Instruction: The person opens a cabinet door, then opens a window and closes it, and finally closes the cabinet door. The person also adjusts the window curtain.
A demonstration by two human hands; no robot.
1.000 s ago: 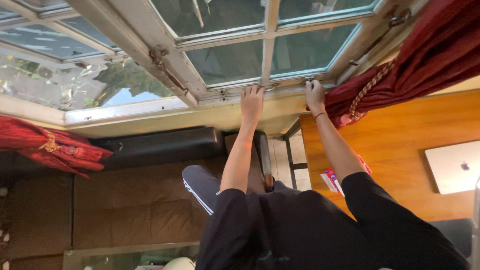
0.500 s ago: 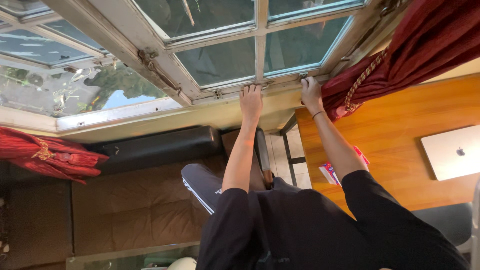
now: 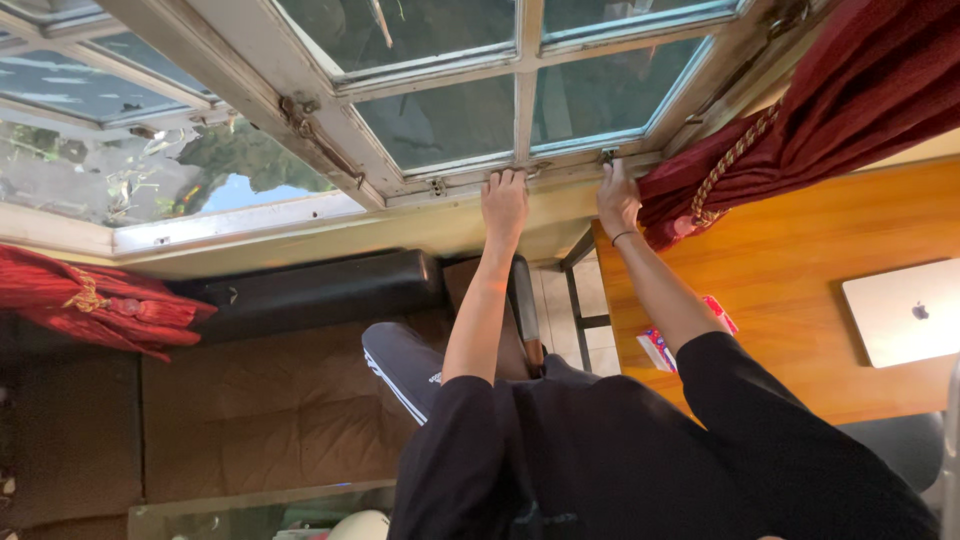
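Observation:
A white wooden window sash [image 3: 520, 100] with several glass panes fills the upper middle of the view. My left hand [image 3: 505, 203] grips its bottom rail, fingertips hooked over the edge. My right hand [image 3: 616, 196] rests further right on the same rail, fingers on a small metal latch [image 3: 607, 155] at the corner. Both arms stretch out from black sleeves. A dark red curtain [image 3: 860, 90], tied back with a gold cord [image 3: 735, 160], hangs right beside my right hand.
A second sash [image 3: 150, 90] stands open at left, above a white sill [image 3: 240, 222]. Below lie a dark brown sofa [image 3: 270, 400] and another red curtain [image 3: 95, 300]. An orange wooden table [image 3: 800, 270] at right holds a silver laptop [image 3: 905, 312] and a small red-and-white packet [image 3: 665, 345].
My right hand has shifted slightly along the rail near the latch and its wrist has turned. My left hand stays on the rail. The view has drifted a little.

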